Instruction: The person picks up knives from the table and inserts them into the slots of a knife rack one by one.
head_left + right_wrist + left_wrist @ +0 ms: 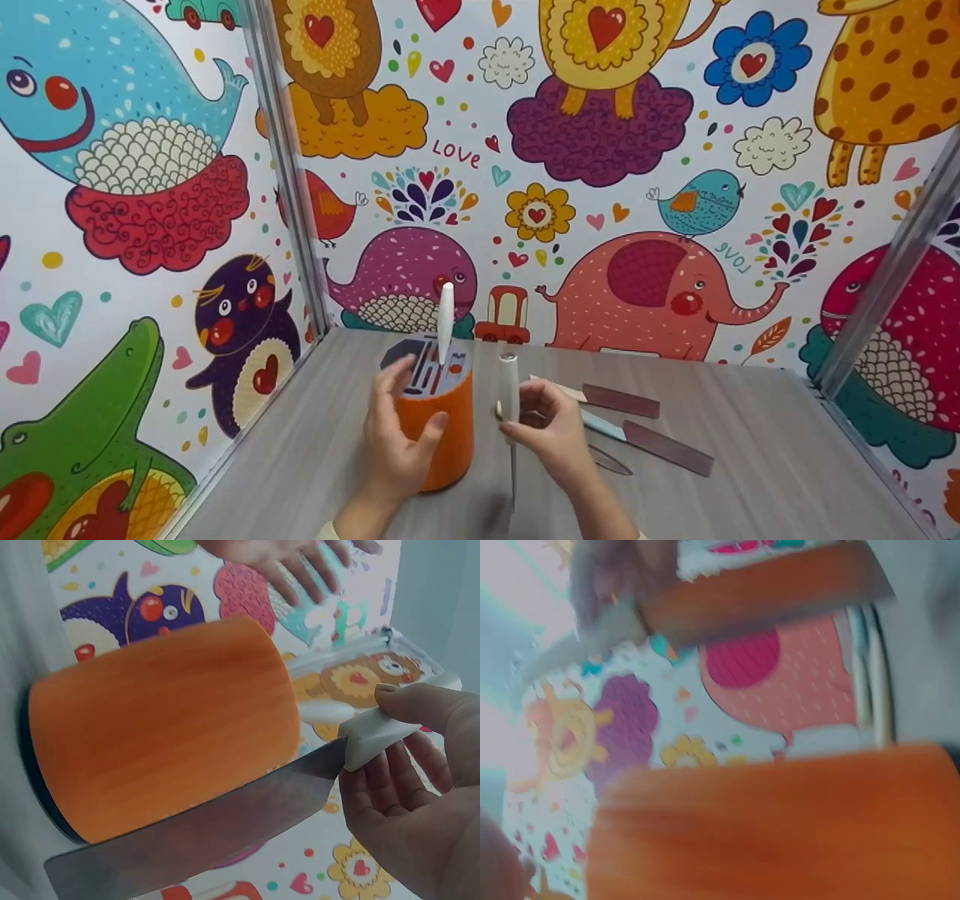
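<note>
My right hand [551, 427] pinches the white handle of a kitchen knife [509, 386], its blade pointing down. The right wrist view shows this knife's broad rectangular blade [202, 844] beside an orange knife block [448, 439]. The block is round-sided with a grey slotted top. From one of its slots rises the white handle of another knife [446, 315]. My left hand [397, 450] is at the block's near left side, fingers spread and holding nothing. In the right wrist view, the left hand's fingers [304, 574] hang loosely apart from the block.
To the right on the grey table [285, 465] lie a knife with a dark blade [622, 401], a wider-bladed knife [667, 448] in front of it, and a narrow pointed blade [611, 460] partly behind my right hand. Cartoon-printed walls [465, 90] enclose the table's back and sides.
</note>
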`<state>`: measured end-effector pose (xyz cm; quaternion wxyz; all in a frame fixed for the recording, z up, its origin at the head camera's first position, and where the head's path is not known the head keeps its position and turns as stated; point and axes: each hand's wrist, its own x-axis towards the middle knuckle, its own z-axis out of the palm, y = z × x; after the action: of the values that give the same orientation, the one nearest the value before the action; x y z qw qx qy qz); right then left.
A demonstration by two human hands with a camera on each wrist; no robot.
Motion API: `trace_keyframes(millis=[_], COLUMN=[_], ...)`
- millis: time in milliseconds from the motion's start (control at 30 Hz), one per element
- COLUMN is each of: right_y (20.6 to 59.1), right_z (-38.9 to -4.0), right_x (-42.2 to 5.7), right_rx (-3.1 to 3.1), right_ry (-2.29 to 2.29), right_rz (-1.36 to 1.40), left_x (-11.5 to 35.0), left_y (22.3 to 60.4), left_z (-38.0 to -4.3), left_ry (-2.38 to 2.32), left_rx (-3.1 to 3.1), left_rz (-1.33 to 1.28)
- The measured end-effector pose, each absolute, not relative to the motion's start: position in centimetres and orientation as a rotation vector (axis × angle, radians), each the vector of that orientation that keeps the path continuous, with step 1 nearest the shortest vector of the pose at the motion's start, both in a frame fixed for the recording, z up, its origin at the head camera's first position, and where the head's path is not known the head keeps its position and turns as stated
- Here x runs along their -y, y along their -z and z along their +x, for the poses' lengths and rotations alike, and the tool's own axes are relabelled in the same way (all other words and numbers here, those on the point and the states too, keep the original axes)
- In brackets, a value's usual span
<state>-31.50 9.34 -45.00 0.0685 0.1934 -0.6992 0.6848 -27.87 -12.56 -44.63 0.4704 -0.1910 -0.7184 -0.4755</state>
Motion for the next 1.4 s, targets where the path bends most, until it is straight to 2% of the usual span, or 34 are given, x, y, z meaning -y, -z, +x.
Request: trace_keyframes(millis=[200, 467, 733, 967, 1133, 1233, 1400], right_y=[45.3, 45.6, 45.9, 46.9, 48.9, 51.3, 55.6], right_z=[-30.6, -29.8, -29.5, -30.0, -32.0, -33.8, -36.3], right_x=[-7.8, -6.4, -5.6, -5.3, -6.0, -6.4, -7.1], right_rx=[2.111, 2.143, 2.085, 1.997, 1.81, 1.722, 1.728], right_ry=[-2.029, -2.019, -2.028, -2.176, -2.36, -2.361, -2.353], right_rz=[0.681, 0.755, 0.737, 0.714, 0.719, 0.726, 0.585], left_x=[10.7, 10.0, 9.9, 9.8, 10.0, 10.3, 10.3], left_y=[44.3, 44.7, 45.1, 44.7, 44.4, 44.1, 43.5], left_z=[-26.7, -26.7, -27.0, -26.5, -26.2, -26.2, -26.1], left_ry=[1.323, 1.58, 1.529, 1.549, 1.608, 1.651, 1.692], left_rx=[1.938, 2.12, 2.1, 2.146, 2.138, 2.12, 2.116], left_rz=[-0.625, -0.594, -0.661, -0.575, -0.549, -0.546, -0.54])
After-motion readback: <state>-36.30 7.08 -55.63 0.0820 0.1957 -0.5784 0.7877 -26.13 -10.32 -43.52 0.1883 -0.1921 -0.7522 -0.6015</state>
